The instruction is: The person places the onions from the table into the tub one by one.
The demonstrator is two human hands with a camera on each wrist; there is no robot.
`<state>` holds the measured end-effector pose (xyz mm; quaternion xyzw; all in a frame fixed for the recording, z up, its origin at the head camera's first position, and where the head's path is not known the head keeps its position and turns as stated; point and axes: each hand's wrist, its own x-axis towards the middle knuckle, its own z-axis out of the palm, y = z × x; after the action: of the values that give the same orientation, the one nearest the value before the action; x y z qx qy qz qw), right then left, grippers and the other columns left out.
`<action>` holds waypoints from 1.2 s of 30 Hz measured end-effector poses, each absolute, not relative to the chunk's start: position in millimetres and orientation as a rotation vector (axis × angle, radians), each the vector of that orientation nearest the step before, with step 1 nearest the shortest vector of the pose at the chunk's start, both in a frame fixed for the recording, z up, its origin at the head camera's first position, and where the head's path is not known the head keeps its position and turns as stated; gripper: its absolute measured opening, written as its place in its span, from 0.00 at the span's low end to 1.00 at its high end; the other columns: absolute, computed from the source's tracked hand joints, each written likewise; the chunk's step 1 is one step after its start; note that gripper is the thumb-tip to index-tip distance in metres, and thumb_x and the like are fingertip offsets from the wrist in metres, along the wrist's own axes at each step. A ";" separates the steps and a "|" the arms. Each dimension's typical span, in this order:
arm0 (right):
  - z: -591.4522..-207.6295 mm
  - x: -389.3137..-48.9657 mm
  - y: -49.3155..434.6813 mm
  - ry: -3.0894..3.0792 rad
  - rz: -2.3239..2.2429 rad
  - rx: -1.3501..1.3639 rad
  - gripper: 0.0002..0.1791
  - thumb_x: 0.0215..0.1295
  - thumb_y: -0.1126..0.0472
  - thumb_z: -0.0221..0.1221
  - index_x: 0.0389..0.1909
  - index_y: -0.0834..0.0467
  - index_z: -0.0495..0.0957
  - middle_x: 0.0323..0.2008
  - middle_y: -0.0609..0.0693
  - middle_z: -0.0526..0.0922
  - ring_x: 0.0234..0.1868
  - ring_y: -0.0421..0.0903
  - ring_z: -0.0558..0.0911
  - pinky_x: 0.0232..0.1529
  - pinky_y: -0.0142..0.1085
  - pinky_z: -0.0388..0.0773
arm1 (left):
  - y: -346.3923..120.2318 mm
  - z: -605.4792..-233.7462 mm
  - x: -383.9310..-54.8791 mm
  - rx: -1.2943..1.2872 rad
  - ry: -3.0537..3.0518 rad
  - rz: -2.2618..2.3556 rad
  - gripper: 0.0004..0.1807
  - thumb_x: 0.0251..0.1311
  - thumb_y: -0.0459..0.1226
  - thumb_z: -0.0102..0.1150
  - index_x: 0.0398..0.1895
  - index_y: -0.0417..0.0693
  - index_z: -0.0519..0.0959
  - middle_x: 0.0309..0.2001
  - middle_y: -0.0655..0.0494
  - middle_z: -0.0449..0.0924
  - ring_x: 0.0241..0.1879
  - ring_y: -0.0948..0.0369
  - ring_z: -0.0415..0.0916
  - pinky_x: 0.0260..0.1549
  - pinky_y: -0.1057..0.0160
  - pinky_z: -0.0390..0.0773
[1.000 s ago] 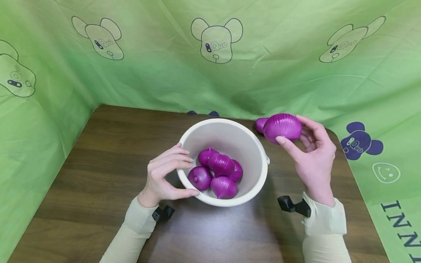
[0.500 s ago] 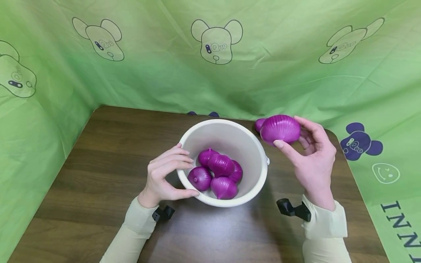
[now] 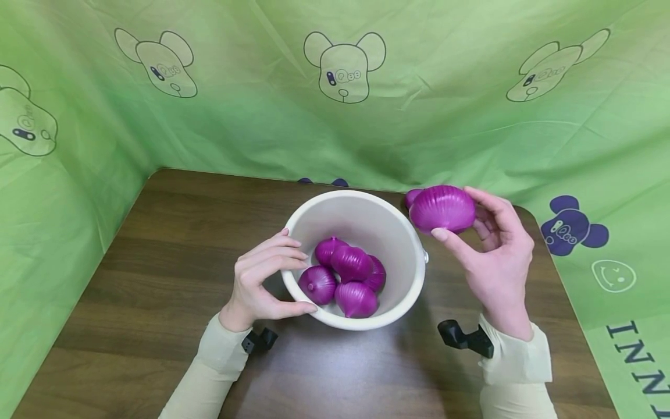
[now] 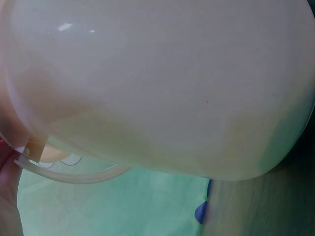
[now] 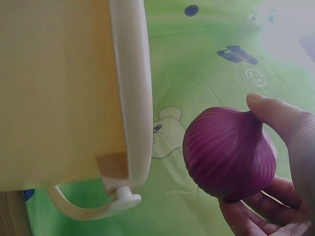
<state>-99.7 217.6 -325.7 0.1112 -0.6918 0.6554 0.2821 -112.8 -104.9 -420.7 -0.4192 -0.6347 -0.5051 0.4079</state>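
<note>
We observe the right hand (image 3: 497,262) partly closed, thumb and fingertips gripping a purple onion (image 3: 442,209) from opposite sides; the palm stands away from it. The right wrist view shows this onion held up beside the bucket's rim, with a gap between them.

The left hand (image 3: 264,279) grips the pale bucket (image 3: 366,325) at its left side, thumb and fingers spread wide, fingertips reaching over the rim. We count five purple onions (image 3: 352,263) inside, heaped against one another on the bottom. One further purple onion (image 3: 413,196) shows behind the held one, near the table's far edge, mostly hidden; we cannot tell whether the two touch. In the right wrist view, a curved handle (image 5: 81,212) joins the bucket at a peg below the rim.

Surface: dark brown wood-grain table (image 3: 335,378), rounded far corners, a bright reflection in front of the bucket. Room: green cloth (image 3: 251,122) hangs behind and at both sides, creased, printed with outlined and dark blue animal heads; large dark letters at right. Both cuffs are pale, each wrist bearing a black device (image 3: 466,338).
</note>
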 end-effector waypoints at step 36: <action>-326.9 -92.0 184.9 -2.103 1.610 0.423 0.39 0.41 0.84 0.74 0.60 0.69 0.78 0.57 0.63 0.77 0.51 0.50 0.81 0.57 0.35 0.80 | -105.9 -422.0 -112.5 -1.062 -1.598 -1.270 0.29 0.46 0.56 0.79 0.31 0.36 0.86 0.31 0.45 0.86 0.37 0.47 0.84 0.57 0.41 0.79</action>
<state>-92.0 184.9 -326.9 0.1537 -0.7635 0.5845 0.2276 -112.5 -105.9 -422.0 -0.4214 -0.6341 -0.5040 0.4080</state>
